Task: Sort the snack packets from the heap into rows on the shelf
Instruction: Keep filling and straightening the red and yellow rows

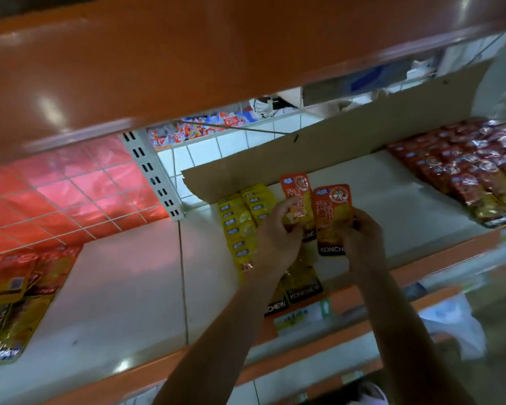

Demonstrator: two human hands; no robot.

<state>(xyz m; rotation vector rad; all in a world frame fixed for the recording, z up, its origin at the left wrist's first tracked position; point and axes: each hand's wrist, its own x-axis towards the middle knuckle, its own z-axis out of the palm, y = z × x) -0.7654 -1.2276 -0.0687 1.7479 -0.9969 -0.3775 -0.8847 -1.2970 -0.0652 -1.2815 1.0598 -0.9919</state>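
Note:
Over the pale shelf (398,200) my left hand (278,238) grips one orange snack packet (297,191) by its lower part. My right hand (362,238) grips a second orange packet (333,211) just to the right of it, its black bottom band showing. Both packets are held above the shelf, side by side. A row of yellow packets (240,223) lies to the left of my hands. Under my left wrist lie two more packets with black bands (300,285) at the shelf's front edge.
Rows of dark red packets (465,168) fill the shelf's right end. A cardboard strip (319,153) stands along the back. Large orange-and-gold packets (18,293) lie at the far left, behind them a wire grid (70,194). The orange upper shelf (216,54) hangs overhead.

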